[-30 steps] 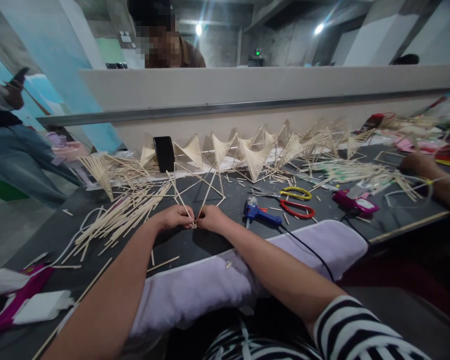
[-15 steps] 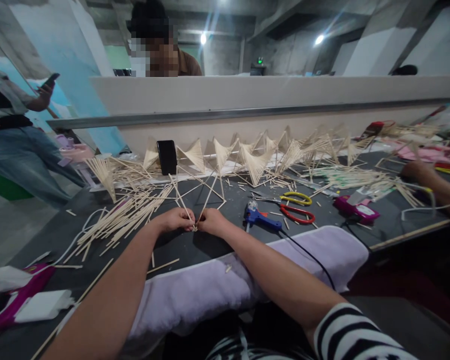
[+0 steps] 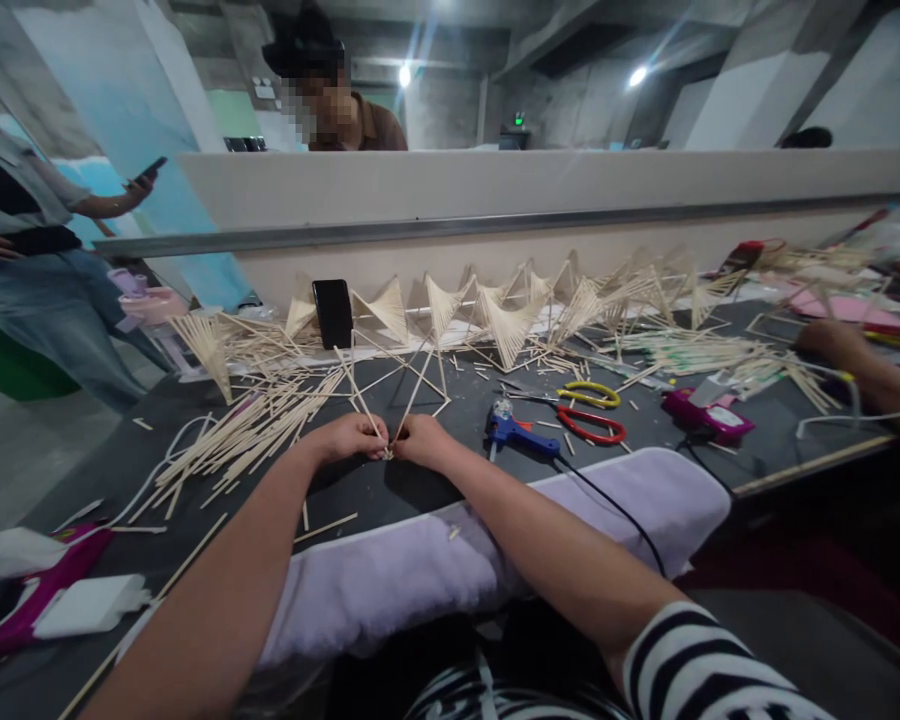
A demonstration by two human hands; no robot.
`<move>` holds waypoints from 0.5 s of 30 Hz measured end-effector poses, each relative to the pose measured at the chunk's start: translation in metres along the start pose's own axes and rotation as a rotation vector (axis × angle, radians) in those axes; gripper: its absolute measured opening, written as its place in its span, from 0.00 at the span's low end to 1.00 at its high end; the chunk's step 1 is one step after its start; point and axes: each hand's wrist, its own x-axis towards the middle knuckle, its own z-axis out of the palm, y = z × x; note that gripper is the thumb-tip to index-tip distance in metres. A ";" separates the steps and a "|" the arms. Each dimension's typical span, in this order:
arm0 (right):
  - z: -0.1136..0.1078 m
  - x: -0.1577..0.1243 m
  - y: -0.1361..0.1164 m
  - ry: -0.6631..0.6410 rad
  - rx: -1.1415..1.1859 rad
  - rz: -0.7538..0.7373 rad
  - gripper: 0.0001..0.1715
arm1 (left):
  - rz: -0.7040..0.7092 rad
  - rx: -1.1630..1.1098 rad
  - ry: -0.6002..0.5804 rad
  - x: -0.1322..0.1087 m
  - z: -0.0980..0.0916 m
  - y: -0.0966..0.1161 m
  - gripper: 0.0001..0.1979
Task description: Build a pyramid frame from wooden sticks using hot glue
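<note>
My left hand [image 3: 349,437] and my right hand [image 3: 421,440] meet at the middle of the dark table [image 3: 390,495]. Both pinch the near corner of a stick frame [image 3: 401,385] made of thin bamboo sticks, which rises away from me in a V. The fingers of each hand are closed on the joint where the sticks come together. My forearms rest across a lilac cushion [image 3: 450,565] at the table's near edge.
A blue glue gun [image 3: 517,432] with a black cord lies right of my hands, beside red and yellow scissors [image 3: 589,412]. Loose sticks [image 3: 232,435] pile at left; finished stick shapes [image 3: 510,310] and a phone [image 3: 333,312] line the back. Another person's arm [image 3: 862,370] rests at right.
My hands stay on the same joint. The view has shifted slightly, and the person standing at far left has moved the arm holding a phone.
</note>
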 end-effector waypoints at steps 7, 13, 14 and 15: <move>0.002 0.002 0.002 0.008 0.004 -0.009 0.11 | 0.027 0.020 -0.039 0.003 -0.003 -0.004 0.13; 0.000 0.000 -0.001 -0.007 0.018 0.033 0.11 | 0.029 0.003 -0.026 0.002 -0.002 -0.004 0.14; 0.000 -0.001 -0.001 -0.005 0.013 0.036 0.11 | 0.029 0.003 -0.022 0.002 -0.002 -0.004 0.14; -0.001 -0.001 -0.001 -0.002 0.008 0.036 0.11 | 0.028 0.006 -0.021 0.002 -0.002 -0.003 0.14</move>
